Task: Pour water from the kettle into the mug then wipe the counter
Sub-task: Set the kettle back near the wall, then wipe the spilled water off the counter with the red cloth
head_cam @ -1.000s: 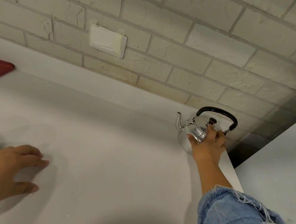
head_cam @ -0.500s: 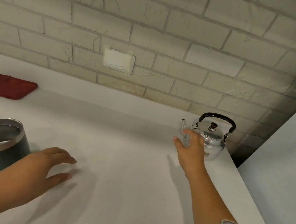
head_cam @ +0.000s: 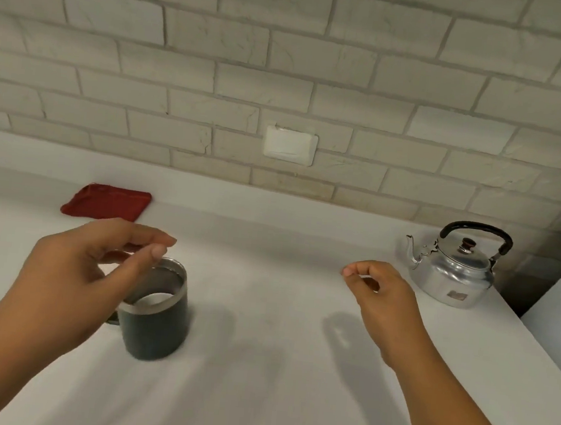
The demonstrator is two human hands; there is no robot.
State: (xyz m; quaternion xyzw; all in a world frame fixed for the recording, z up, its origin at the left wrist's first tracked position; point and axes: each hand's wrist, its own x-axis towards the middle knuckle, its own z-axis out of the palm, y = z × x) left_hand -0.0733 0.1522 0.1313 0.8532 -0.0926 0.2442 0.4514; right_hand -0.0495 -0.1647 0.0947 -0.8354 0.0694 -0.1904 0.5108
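The left hand (head_cam: pixel 74 273) hovers above the mug (head_cam: pixel 156 313), fingers loosely curled, holding nothing and covering the mug's left rim; whether it touches the rim cannot be told. The right hand (head_cam: pixel 380 297) floats over the counter (head_cam: pixel 257 364) to the right of the mug, fingers curled in, empty. The kettle (head_cam: pixel 455 267) stands upright far right of the mug, clear of both hands. A red cloth (head_cam: pixel 107 202) lies behind the mug by the wall. The mug's handle is mostly hidden.

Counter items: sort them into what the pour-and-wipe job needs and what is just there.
Needed: kettle, mug, red cloth (likely for wiping), counter.
Just there: wall plate, brick wall.
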